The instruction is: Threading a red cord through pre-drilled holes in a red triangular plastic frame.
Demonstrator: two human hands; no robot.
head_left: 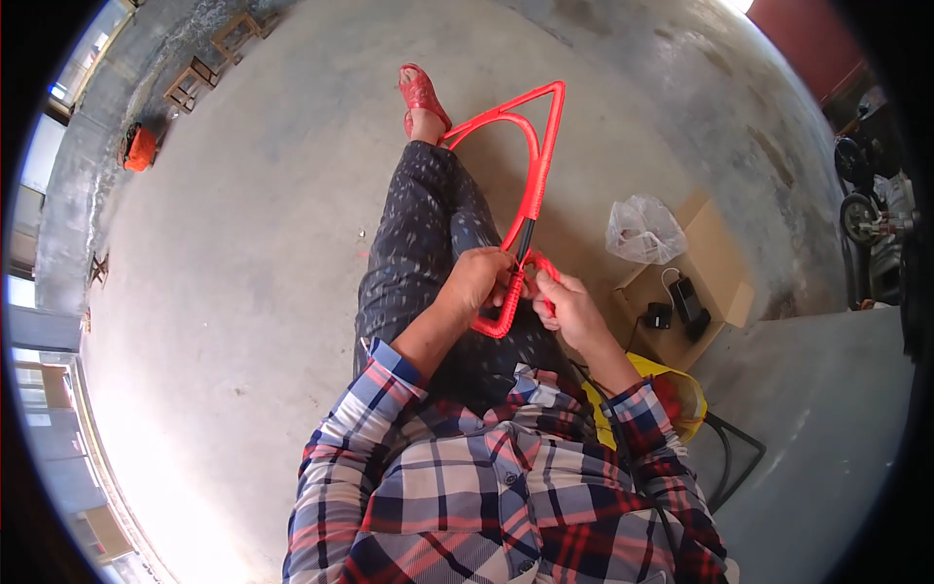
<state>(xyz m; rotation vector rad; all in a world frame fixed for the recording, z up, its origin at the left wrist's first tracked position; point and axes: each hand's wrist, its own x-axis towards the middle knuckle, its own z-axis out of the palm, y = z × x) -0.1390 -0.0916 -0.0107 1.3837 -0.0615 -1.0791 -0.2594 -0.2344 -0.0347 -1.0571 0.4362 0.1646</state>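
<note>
A bent metal frame (538, 156), mostly wrapped in red cord, lies across my lap and reaches out over the floor. A short stretch of bare black rod (524, 237) shows just above my hands. My left hand (477, 279) grips the wrapped frame near its lower bend. My right hand (567, 304) pinches a loop of the red cord (542, 265) beside the frame. Both hands touch the frame close together.
I sit with one leg stretched out, a red sandal (421, 92) on the foot. To the right lie a flat cardboard piece (715, 263), a crumpled clear plastic bag (642, 231), black chargers (686, 304) and a yellow bag (676, 389). Wooden stools (195, 86) stand far left.
</note>
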